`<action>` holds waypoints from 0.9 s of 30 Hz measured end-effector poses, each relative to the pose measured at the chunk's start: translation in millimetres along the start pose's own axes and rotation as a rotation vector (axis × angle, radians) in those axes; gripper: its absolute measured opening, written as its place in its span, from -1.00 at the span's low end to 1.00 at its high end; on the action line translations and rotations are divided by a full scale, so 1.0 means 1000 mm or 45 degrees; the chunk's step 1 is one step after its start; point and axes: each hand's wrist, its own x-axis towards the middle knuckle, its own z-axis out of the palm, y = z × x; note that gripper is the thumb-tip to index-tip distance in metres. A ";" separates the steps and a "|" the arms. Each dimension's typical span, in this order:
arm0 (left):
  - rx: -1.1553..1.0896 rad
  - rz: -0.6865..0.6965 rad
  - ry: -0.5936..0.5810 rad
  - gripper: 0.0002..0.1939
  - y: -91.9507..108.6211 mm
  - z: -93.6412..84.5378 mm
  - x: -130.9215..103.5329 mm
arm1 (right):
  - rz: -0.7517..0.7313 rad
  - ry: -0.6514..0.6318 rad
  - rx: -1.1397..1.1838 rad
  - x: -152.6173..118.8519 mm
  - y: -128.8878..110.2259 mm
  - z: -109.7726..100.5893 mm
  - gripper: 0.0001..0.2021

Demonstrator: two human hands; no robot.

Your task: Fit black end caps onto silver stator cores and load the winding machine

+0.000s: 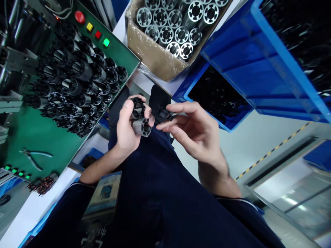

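My left hand (126, 129) is closed around a slotted metal motor core (141, 127). A black plastic slotted end piece (138, 107) sits against the core under my left thumb; whether the two are joined I cannot tell. To the right, my right hand (198, 132) holds a dark plastic piece (164, 113) at its fingertips, blurred against the dark clothing. The right fingers are partly spread, and a small gap separates them from the core.
Many black-ended cores (77, 86) stand on a green bench (62, 151) at left, with pliers (34, 156) and coloured buttons (97, 34). A cardboard box (155, 62) holds bare cores. Blue bins (258, 69) with dark parts are at right.
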 end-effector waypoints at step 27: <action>0.203 0.330 -0.035 -0.39 -0.004 0.008 -0.008 | -0.110 0.345 -0.069 -0.016 0.018 0.046 -0.60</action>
